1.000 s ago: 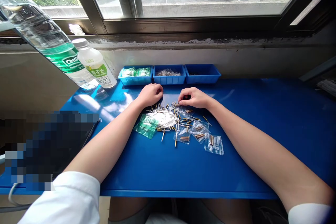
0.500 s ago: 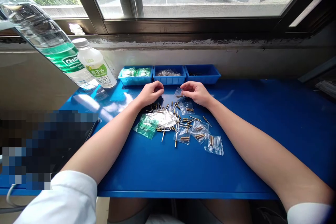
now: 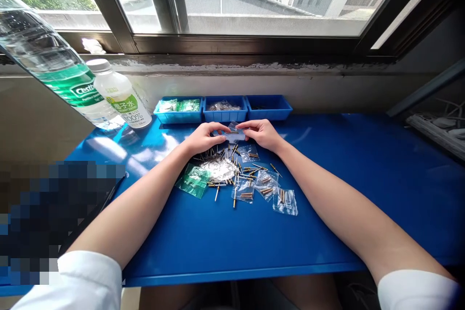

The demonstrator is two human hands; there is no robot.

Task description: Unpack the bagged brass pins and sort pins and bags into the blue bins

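Between both hands is a small clear zip bag (image 3: 238,136) with a brass-coloured piece in it. My right hand (image 3: 264,134) pinches the bag's right side between thumb and fingers. At its left edge are the bent index finger and thumb of my left hand (image 3: 206,138), which also appear to grip it. Just below lie loose blind rivets (image 3: 250,170) with brass-coloured bodies and silver pins, scattered around a shiny silvery heap (image 3: 220,170). A green-tinted bag (image 3: 194,180) lies left of the heap. Several filled clear bags (image 3: 285,202) lie to the right.
Three blue bins line the back: the left bin (image 3: 178,117) holds green packets, the middle bin (image 3: 224,116) small clear packets, the right bin (image 3: 269,114) dark pieces. A large water bottle (image 3: 69,77) and a white bottle (image 3: 121,97) stand at the left. A power strip (image 3: 436,128) is at the right.
My hands have come closer together. The left fingers have opened a little and reached the bag, which the right hand held alone before. The view has shifted slightly.
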